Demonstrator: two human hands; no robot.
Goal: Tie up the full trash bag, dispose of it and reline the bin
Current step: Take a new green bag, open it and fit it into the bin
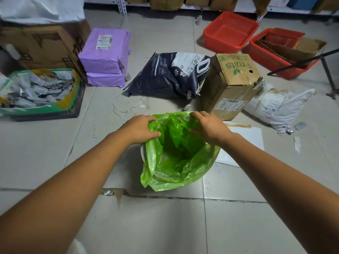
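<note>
A bright green plastic bag (176, 165) hangs open inside a small white bin (142, 151) on the tiled floor; only a sliver of the bin's rim shows at the left. The bag's near edge folds down over the rim, while its far edge stands up loose. My left hand (139, 128) pinches the bag's far-left edge. My right hand (211, 127) grips the far-right edge, fingers curled over the plastic. The inside of the bag looks empty.
Just behind the bin stand a cardboard "Fruits" box (229, 85) and a dark cat-litter sack (170, 74). Purple parcels (106, 57) and a green-lined box of packets (38, 90) lie to the left. Red baskets (231, 32) and a white sack (278, 107) lie to the right.
</note>
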